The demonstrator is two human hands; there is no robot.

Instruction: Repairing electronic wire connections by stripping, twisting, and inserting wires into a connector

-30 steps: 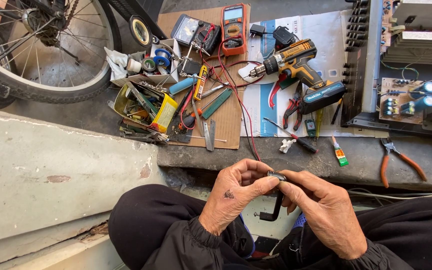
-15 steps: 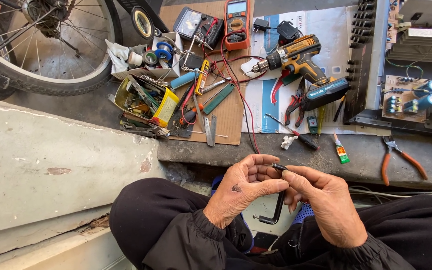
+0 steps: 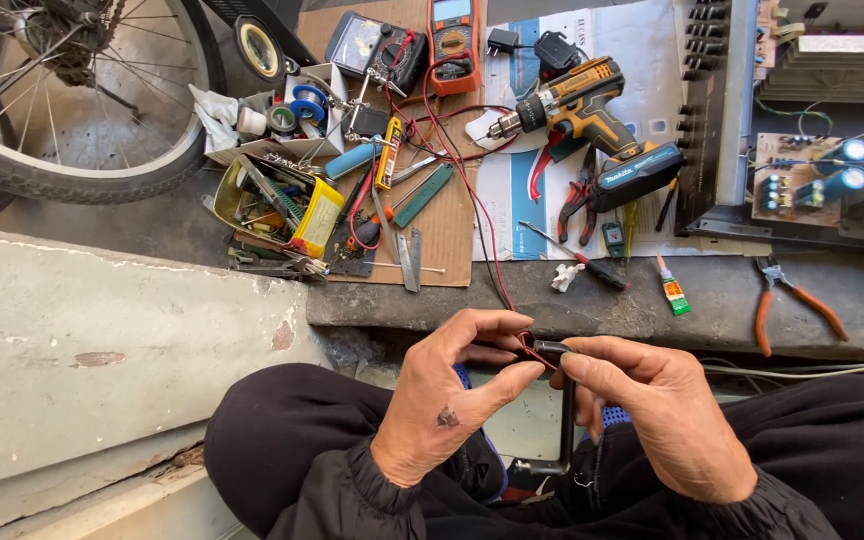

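Hands: the left hand (image 3: 452,400) and right hand (image 3: 652,410) meet above the lap, fingers (image 3: 497,325) pinched on a small dark part (image 3: 550,348) where a thin red wire (image 3: 527,345) ends; both hands grasp it between thumb and fingertips.
Change: since a second ago the hands stay joined at the same spot, with the left fingers curled a little more over the part; the view has shifted slightly.
Black rod: a bent black metal bar (image 3: 564,430) hangs below the hands, between the knees.
Hidden: the part itself is mostly covered by the fingertips, so its shape is hard to tell; the wire's far end is lost among the tools.
Surface: a concrete ledge (image 3: 712,300) carries orange-handled pliers (image 3: 787,300), a small green tube (image 3: 672,292) and a sheet of cardboard (image 3: 452,225).
Farther: a yellow tin of bits (image 3: 277,205), a cordless drill (image 3: 592,120), red-handled pliers (image 3: 577,195) and an orange multimeter (image 3: 454,30).
Edges: a bicycle wheel (image 3: 72,160) at far left and an opened amplifier chassis (image 3: 802,150) at right, both cut off.
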